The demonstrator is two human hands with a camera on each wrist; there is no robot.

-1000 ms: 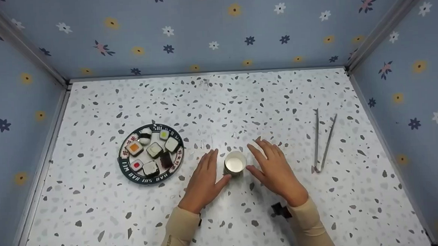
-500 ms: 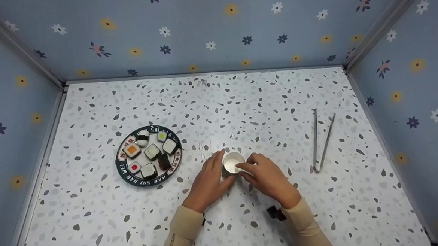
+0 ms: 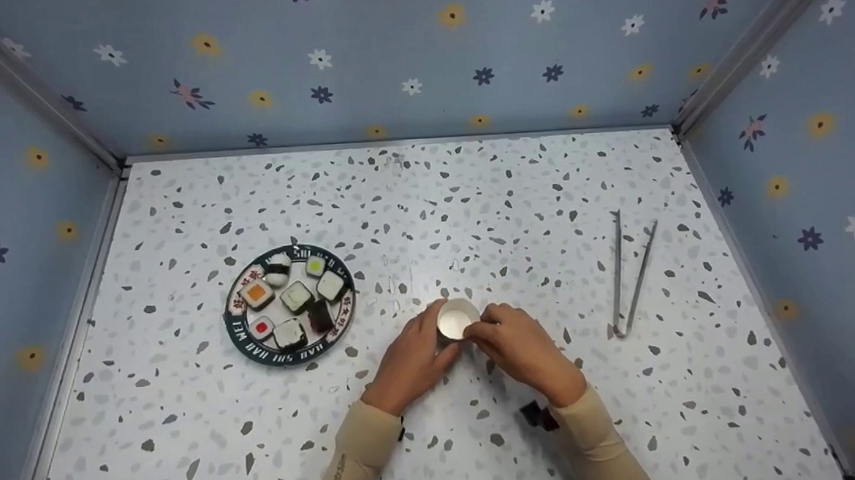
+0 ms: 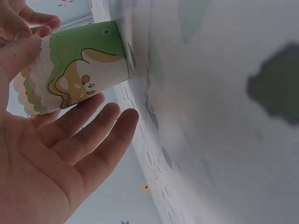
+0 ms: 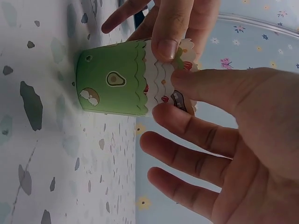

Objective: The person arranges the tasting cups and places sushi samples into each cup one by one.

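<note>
A stack of nested paper cups [image 3: 458, 319] stands upright on the table, white inside. The wrist views show green sides with cartoon prints on the cups [image 4: 93, 60] [image 5: 112, 77] and several scalloped rims close together. My left hand [image 3: 412, 361] [image 4: 51, 158] holds the stack near the rims between thumb and index finger, its other fingers extended. From the right, my right hand [image 3: 525, 348] [image 5: 224, 135] pinches the rims with thumb and index finger, the remaining fingers loosely bent.
On the left lies a round dark-rimmed plate [image 3: 239, 338] bearing several sushi-like pieces. Metal tongs [image 3: 618, 281] lie spread on the right. Patterned blue panels [image 3: 418, 57] border the table's back and sides. Small dark objects [image 3: 532, 413] are beside the right sleeve.
Both hands have moved in from beside the cups and taken hold of the rims. The right thumb and index finger have closed into a pinch. The plate and tongs have stayed in place.
</note>
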